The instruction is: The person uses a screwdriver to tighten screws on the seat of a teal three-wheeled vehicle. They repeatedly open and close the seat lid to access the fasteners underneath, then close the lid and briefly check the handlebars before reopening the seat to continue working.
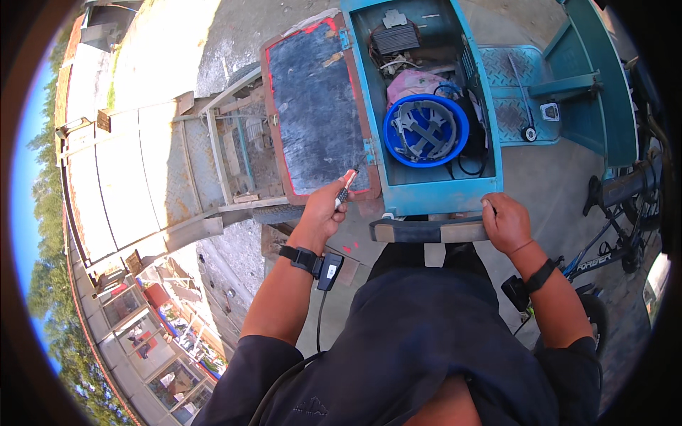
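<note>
My left hand (pixel 322 210) grips a small hand tool (pixel 347 186) with a red, white and black handle; its dark tip points away from me over the near edge of a raised lid (pixel 319 106). The lid has a worn dark panel with red edging and is hinged to an open teal metal box (pixel 441 190). My right hand (pixel 506 221) holds the box's near right corner, fingers curled over the rim. Inside the box, a blue hard hat (pixel 391 133) lies upside down, its grey straps showing. Behind it are a pink cloth (pixel 410 85), a finned dark unit (pixel 396 38) and a white electrical part (pixel 394 18).
A padded strip (pixel 426 230) runs along the box's near side. To the right are a teal tread-plate floor (pixel 503 69) and a bicycle (pixel 597 255). A cargo bed (pixel 154 165) with a tyre (pixel 277 214) extends left. A cable (pixel 319 319) hangs from my left wrist device.
</note>
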{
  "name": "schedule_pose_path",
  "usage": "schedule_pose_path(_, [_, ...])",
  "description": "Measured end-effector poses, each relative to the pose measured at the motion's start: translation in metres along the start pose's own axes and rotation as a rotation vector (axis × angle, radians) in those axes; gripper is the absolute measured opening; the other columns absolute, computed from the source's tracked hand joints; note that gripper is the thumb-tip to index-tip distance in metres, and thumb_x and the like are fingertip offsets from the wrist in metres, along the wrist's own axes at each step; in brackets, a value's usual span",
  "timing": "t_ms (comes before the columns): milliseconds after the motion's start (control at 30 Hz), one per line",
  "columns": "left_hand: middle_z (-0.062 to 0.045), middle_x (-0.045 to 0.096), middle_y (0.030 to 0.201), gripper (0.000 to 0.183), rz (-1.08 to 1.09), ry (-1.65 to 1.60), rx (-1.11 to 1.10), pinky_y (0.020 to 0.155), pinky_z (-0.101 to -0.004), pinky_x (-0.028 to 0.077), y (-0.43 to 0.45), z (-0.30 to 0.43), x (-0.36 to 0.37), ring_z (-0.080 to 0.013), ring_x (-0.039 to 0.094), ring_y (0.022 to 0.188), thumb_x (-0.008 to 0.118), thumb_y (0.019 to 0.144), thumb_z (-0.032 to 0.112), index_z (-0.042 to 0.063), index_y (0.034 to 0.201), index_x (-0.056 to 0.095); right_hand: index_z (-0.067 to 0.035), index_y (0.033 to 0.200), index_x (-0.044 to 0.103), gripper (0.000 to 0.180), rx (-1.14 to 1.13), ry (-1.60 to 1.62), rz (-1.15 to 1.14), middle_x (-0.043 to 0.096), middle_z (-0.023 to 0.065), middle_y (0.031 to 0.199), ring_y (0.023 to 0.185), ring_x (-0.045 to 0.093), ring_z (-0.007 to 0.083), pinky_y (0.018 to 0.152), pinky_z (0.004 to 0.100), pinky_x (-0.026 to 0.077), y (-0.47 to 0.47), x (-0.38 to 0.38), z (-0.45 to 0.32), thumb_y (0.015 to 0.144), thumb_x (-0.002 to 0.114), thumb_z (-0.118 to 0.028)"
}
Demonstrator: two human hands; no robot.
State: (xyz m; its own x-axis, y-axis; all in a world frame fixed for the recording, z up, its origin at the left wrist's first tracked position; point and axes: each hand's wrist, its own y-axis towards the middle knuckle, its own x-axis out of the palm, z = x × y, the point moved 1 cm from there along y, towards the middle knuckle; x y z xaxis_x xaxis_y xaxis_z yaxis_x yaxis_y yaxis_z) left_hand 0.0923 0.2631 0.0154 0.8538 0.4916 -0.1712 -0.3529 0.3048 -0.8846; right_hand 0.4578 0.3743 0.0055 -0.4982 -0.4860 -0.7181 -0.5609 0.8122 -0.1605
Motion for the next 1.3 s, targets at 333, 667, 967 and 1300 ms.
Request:
schedule_pose_path(333, [-0.006,0.063,0.084,0.034,0.117,0.951,0.507,0.054,-0.0279,0.048,0.013,0.001,-0.008,-0.0155,0.060,0.065,0.064,0.092,0.029,0.002,0.112,0.062,-0.008,0.084,0.062,0.012,0.005,0.005,0.012,0.062,0.0130,0.079,0.072,0.060,0.0363,0.062,0.0464,0.048,0.001,0.000,-0.001,0.089,0.057,-0.017])
schedule_pose_path(667, [-0.003,0.059,0.075,0.024,-0.023,-0.319,-0.136,0.036,-0.0202,0.024,-0.006,-0.019,0.011,-0.0056,0.042,0.051,0.062,0.093,0.027,0.007,0.107,0.062,-0.008,0.083,0.062,0.011,0.027,0.003,-0.002,0.061,0.0132,0.078,0.071,0.059,0.0370,0.062,0.0474,0.047,-0.001,-0.001,0.000,0.088,0.057,-0.017])
schedule_pose_path(967, [-0.024,0.065,0.087,0.033,0.097,1.506,0.676,0.080,-0.0510,0.051,-0.012,0.023,0.004,-0.0471,0.064,0.089,0.064,0.084,0.021,0.001,0.111,0.060,-0.008,0.084,0.062,0.011,0.016,0.030,0.014,0.061,0.0129,0.078,0.071,0.060,0.0361,0.062,0.0463,0.048,0.001,0.000,-0.001,0.088,0.057,-0.017])
schedule_pose_path(1300, [-0.009,0.063,0.077,0.031,-0.054,0.054,-0.040,0.042,-0.0300,0.042,0.007,-0.018,0.001,-0.0162,0.057,0.057,0.063,0.090,0.027,0.005,0.113,0.059,-0.008,0.083,0.063,0.011,0.008,0.016,0.010,0.061,0.0127,0.077,0.070,0.059,0.0358,0.062,0.0461,0.047,-0.001,-0.002,0.000,0.088,0.057,-0.016])
